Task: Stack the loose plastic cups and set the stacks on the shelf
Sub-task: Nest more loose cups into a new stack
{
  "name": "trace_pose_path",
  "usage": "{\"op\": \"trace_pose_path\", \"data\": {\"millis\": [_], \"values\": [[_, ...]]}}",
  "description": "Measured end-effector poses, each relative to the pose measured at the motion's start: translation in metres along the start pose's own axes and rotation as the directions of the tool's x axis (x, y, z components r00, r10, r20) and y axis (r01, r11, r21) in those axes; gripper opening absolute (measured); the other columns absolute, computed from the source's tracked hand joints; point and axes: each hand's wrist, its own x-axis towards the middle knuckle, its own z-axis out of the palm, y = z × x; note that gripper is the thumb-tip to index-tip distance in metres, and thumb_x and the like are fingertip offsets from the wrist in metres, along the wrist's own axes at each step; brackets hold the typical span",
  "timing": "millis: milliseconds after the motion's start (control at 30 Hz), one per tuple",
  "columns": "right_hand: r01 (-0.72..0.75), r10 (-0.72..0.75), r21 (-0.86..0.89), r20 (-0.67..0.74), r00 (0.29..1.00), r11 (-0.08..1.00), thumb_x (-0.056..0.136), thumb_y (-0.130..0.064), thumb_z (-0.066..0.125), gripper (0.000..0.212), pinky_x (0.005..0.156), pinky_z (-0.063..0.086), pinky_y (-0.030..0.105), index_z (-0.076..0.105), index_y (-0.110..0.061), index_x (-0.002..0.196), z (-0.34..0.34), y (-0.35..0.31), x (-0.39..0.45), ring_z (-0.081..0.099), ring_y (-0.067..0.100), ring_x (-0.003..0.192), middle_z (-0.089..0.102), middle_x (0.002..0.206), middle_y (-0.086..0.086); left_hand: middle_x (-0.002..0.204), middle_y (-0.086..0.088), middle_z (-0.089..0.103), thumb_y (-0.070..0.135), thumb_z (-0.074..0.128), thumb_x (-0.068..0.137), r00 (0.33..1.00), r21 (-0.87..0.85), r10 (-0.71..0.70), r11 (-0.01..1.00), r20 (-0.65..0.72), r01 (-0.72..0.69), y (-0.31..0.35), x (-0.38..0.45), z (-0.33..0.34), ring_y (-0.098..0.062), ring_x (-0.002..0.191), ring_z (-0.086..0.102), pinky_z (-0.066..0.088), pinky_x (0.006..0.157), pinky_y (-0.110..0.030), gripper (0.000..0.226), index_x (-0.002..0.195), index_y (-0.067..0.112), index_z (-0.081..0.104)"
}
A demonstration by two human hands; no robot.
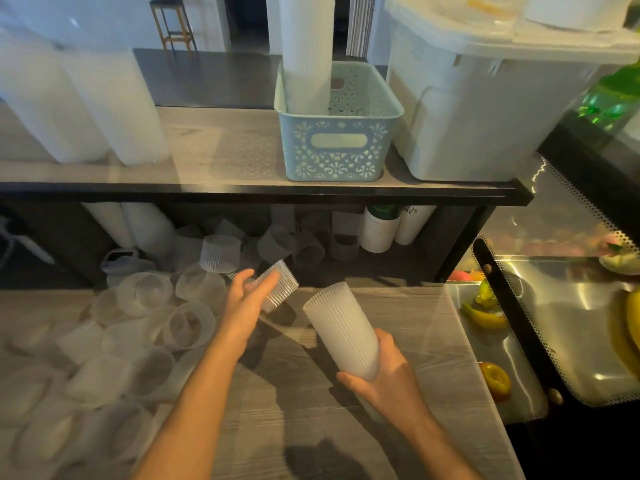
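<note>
Above the wooden counter [311,427]: right hand [384,379] wrapped round the base of a tilted cup stack [341,332]; left hand [247,299] holding a loose ribbed cup [278,289], fingers nearly straight; probably light, thin-walled, slippery; best gripped gently mid-wall, not crushed.

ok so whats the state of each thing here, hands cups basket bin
left hand: holds one ribbed cup, tilted
right hand: fingers grip a cup stack near its base, leaning
loose cups: scattered, many on their sides
blue basket: on the shelf, holds an upright stack
white bin: lid on
</note>
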Motion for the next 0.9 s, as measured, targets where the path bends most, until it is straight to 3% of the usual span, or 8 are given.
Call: {"op": "trace_pose_path", "data": {"millis": [100, 167, 267, 367, 533, 667, 767, 900], "values": [[0.051, -0.05, -0.009, 0.017, 0.999, 0.999, 0.06, -0.061, 0.078, 0.089, 0.084, 0.049, 0.029, 0.033, -0.033, 0.131, 0.001, -0.002, 0.001, 0.049, 0.006, 0.103, 0.043, 0.115, -0.014, 0.121, -0.007, 0.061, 0.034, 0.071, 0.081, 1.0, -0.277, 0.01, 0.961, -0.014, -0.013, 0.002, -0.012, -0.005, -0.01, 0.095, 0.061, 0.047, 0.077, -0.029, 0.057, 0.13, 0.012, 0.052], [0.074, -0.073, -0.019, 0.051, 0.996, 0.997, 0.061, -0.062, 0.076, 0.087, 0.088, 0.049, 0.03, 0.031, -0.037, 0.131, 0.002, -0.005, 0.001, 0.047, 0.006, 0.104, 0.04, 0.115, -0.015, 0.118, -0.003, 0.063, 0.033, 0.071, 0.082, 0.999, -0.287, 0.048, 0.957, 0.013, -0.043, 0.002, -0.022, -0.006, -0.009, 0.098, 0.062, 0.047, 0.079, -0.028, 0.051, 0.126, 0.014, 0.055], [0.14, -0.135, -0.051, 0.082, 0.987, 0.989, 0.061, -0.062, 0.076, 0.08, 0.088, 0.049, 0.028, 0.03, -0.043, 0.124, 0.004, -0.012, 0.001, 0.049, 0.007, 0.105, 0.04, 0.114, -0.016, 0.12, 0.003, 0.065, 0.053, 0.075, 0.073, 0.991, -0.132, 0.111, 0.986, 0.073, -0.101, 0.001, -0.038, -0.009, -0.007, 0.106, 0.062, 0.048, 0.092, -0.029, 0.072, 0.132, 0.018, 0.055], [0.178, -0.168, -0.079, 0.119, 0.978, 0.981, 0.06, -0.065, 0.072, 0.076, 0.086, 0.047, 0.024, 0.026, -0.049, 0.119, 0.007, -0.019, 0.0, 0.047, 0.004, 0.103, 0.038, 0.113, -0.019, 0.123, 0.009, 0.062, 0.073, 0.064, 0.06, 0.989, 0.082, 0.138, 0.986, 0.05, -0.142, 0.0, -0.048, -0.016, -0.009, 0.114, 0.058, 0.047, 0.1, -0.033, 0.084, 0.133, 0.031, 0.054], [0.231, -0.21, -0.161, 0.138, 0.968, 0.959, 0.062, -0.069, 0.069, 0.086, 0.088, 0.047, 0.029, 0.032, -0.033, 0.131, 0.011, -0.019, -0.001, 0.048, 0.009, 0.107, 0.042, 0.118, -0.012, 0.13, 0.01, 0.059, 0.077, 0.062, 0.059, 0.989, 0.136, 0.143, 0.98, 0.021, -0.145, 0.0, -0.057, -0.026, -0.009, 0.119, 0.055, 0.044, 0.106, -0.038, 0.089, 0.136, 0.034, 0.051], [0.257, -0.236, -0.148, 0.144, 0.961, 0.955, 0.06, -0.068, 0.069, 0.085, 0.083, 0.045, 0.026, 0.034, -0.034, 0.13, 0.014, -0.021, -0.004, 0.048, 0.008, 0.104, 0.042, 0.114, -0.014, 0.131, 0.008, 0.057, 0.065, 0.066, 0.077, 0.985, 0.202, 0.174, 0.964, 0.013, -0.173, 0.002, -0.066, -0.028, -0.011, 0.119, 0.053, 0.044, 0.105, -0.037, 0.072, 0.139, 0.032, 0.049], [0.259, -0.238, -0.147, 0.147, 0.96, 0.955, 0.062, -0.067, 0.071, 0.083, 0.082, 0.045, 0.027, 0.034, -0.035, 0.129, 0.017, -0.021, -0.006, 0.048, 0.007, 0.102, 0.042, 0.114, -0.015, 0.13, 0.007, 0.058, 0.068, 0.064, 0.071, 0.99, 0.24, 0.138, 0.96, 0.042, -0.144, -0.002, -0.071, -0.028, -0.011, 0.117, 0.055, 0.045, 0.104, -0.039, 0.075, 0.137, 0.034, 0.051], [0.268, -0.244, -0.155, 0.156, 0.957, 0.951, 0.063, -0.066, 0.071, 0.082, 0.08, 0.043, 0.026, 0.034, -0.033, 0.129, 0.02, -0.02, -0.008, 0.048, 0.007, 0.101, 0.041, 0.112, -0.015, 0.14, 0.008, 0.05, 0.061, 0.061, 0.085, 0.99, 0.293, 0.097, 0.948, 0.099, -0.123, -0.007, -0.081, -0.022, -0.007, 0.123, 0.047, 0.039, 0.096, -0.024, 0.07, 0.145, 0.028, 0.044]]}}
